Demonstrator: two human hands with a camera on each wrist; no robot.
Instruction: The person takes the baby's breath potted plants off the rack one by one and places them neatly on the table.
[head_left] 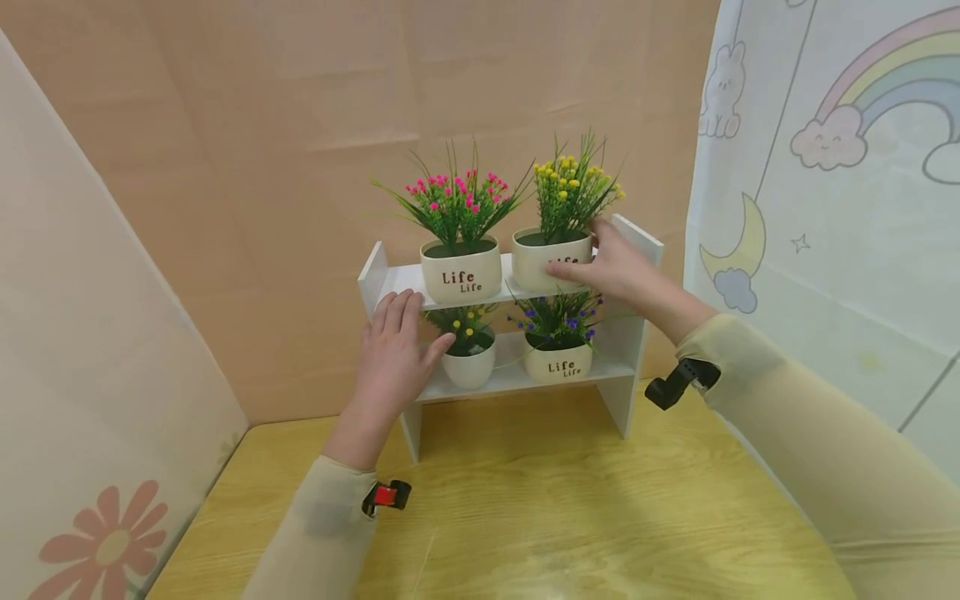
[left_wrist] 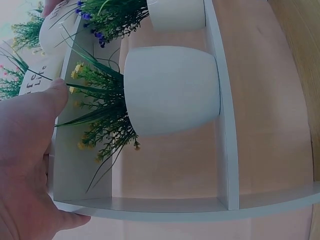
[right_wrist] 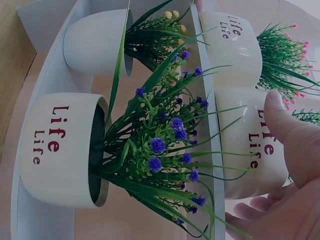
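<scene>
A white two-tier shelf (head_left: 525, 382) carries the potted plants. My right hand (head_left: 618, 262) grips the cream pot with yellow flowers (head_left: 528, 262) on the top tier, thumb across its front and fingers round its right side. Left of it stands a cream pot with pink flowers (head_left: 438, 283). My left hand (head_left: 393, 354) rests at the left end of the top board, fingers extended over its edge and thumb spread. Below are a plain white pot with yellow flowers (left_wrist: 170, 92) and a "Life" pot with purple flowers (right_wrist: 60, 150).
The shelf stands on a wood-grain table (head_left: 525, 517) against a peach backdrop (head_left: 285, 167). Pale cloth walls rise at both sides, the right one (head_left: 847, 275) printed with a rainbow and moon. Raised end panels (head_left: 637, 237) border the top tier.
</scene>
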